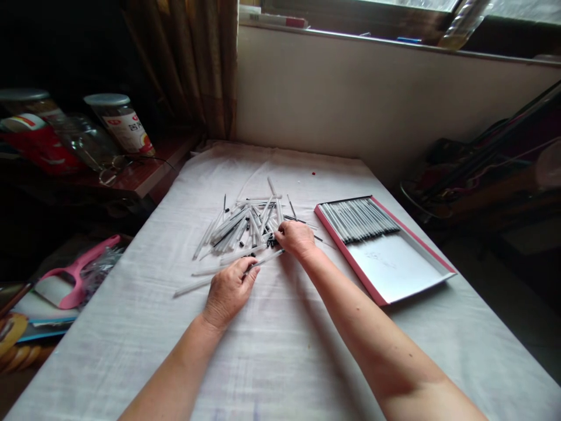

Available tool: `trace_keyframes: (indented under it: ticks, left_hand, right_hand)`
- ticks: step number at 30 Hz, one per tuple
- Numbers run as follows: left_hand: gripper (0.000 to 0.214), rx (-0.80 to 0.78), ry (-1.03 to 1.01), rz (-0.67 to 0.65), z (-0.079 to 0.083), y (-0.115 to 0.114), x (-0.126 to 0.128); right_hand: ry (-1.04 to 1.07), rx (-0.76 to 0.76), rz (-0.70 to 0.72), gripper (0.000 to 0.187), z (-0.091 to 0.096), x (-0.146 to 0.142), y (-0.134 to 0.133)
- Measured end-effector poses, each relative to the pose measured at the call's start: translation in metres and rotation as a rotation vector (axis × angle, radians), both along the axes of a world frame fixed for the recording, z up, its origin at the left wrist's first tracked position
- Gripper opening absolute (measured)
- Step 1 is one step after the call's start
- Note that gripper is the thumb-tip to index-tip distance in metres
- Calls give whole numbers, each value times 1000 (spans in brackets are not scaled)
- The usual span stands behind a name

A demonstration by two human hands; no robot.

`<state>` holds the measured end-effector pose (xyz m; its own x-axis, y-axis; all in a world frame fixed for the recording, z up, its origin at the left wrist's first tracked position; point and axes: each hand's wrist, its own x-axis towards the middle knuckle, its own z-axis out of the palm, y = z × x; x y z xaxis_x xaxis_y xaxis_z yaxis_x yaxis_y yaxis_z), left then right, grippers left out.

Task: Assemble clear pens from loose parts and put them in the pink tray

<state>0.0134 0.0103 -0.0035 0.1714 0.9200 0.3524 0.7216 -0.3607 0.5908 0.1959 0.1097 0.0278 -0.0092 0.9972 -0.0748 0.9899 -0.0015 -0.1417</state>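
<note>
A loose heap of clear pen barrels and thin refills (245, 225) lies in the middle of a table covered with white cloth (280, 351). My left hand (228, 289) rests on the cloth just below the heap, its fingers pinched round one clear pen barrel (267, 257) that points up to the right. My right hand (297, 238) sits at the heap's right edge, fingers curled down onto small dark pieces there; what it holds is hidden. To the right lies a shallow pink-rimmed white tray (394, 272) with a neat row of pens (359, 219) at its far end.
A dark side shelf at the left carries jars (120, 123) and a red tin (37, 143). A pink-handled tool (74, 275) lies below it. A cream wall and window sill stand behind the table. Dark clutter fills the floor at the right.
</note>
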Motion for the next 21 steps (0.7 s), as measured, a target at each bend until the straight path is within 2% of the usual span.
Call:
trace_keyframes:
  ticks: [4, 7, 11, 14, 16, 21]
  left_hand:
    - [21, -15, -5, 0, 3, -1, 0]
    - [20, -21, -8, -3, 5, -1, 1]
    - [19, -11, -13, -9, 4, -1, 2]
    - [21, -24, -19, -22, 3, -1, 2]
    - [23, -37, -18, -32, 2, -1, 2]
    - [24, -35, -4, -74, 1, -2, 2]
  right_hand:
    - [48, 2, -44, 26, 2, 1, 0]
    - [175, 74, -82, 21, -2, 10, -6]
    - [567, 176, -90, 13, -13, 33, -25]
    - [947, 206, -122, 20, -20, 48, -50]
    - [1138, 170, -132, 26, -23, 55, -67]
    - [1284, 87, -145, 28, -24, 57, -93]
